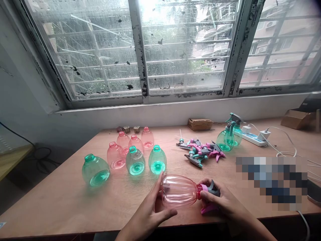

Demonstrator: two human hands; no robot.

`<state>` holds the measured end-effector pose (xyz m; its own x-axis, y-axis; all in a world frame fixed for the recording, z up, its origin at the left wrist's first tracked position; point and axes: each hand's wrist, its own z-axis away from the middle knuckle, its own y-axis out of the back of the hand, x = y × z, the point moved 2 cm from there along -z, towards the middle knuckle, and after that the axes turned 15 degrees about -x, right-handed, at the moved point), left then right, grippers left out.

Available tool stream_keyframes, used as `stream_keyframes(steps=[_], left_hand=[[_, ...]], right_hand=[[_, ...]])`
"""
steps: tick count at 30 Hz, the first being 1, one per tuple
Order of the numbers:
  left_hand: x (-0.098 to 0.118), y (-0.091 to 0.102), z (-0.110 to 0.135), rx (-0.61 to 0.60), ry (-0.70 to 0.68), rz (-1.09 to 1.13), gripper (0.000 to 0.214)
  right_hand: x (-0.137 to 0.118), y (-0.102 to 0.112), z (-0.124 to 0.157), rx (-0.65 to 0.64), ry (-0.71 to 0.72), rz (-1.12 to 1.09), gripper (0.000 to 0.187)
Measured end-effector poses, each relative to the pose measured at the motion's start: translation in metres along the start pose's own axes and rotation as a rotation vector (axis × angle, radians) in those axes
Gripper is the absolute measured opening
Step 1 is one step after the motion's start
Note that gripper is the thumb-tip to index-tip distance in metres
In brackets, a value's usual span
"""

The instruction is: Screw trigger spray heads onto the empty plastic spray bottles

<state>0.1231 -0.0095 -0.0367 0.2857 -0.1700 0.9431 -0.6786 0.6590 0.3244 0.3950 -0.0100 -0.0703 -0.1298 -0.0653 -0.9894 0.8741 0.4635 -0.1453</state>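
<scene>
A clear pink bottle [178, 192] lies sideways in the air over the front of the table, its base toward my left hand [156, 209]. That hand cups the base, with the thumb stretched along the near side and some fingers hidden behind the plastic. At the neck, my right hand [213, 197] grips a pink and grey spray head [212, 189], which sits on the bottle's mouth. How tightly it is screwed on I cannot tell. Beyond the hands lies a heap of loose spray heads [200, 150] in pink, teal and grey.
Green bottles [157, 160] and pink bottles [116, 157], all without heads, stand left of centre. Two green bottles with spray heads [225, 139] stand at the back right, beside a white power strip [255, 137] with cables. A cardboard box [200, 124] lies by the wall.
</scene>
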Motion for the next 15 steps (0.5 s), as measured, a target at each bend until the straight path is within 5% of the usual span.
stream_keyframes(steps=[15], left_hand=[[0.0019,-0.0007,0.0037,-0.007,-0.005,0.048,0.094]], right_hand=[[-0.0047,-0.0056,0.0011,-0.004,-0.006,-0.041,0.043]])
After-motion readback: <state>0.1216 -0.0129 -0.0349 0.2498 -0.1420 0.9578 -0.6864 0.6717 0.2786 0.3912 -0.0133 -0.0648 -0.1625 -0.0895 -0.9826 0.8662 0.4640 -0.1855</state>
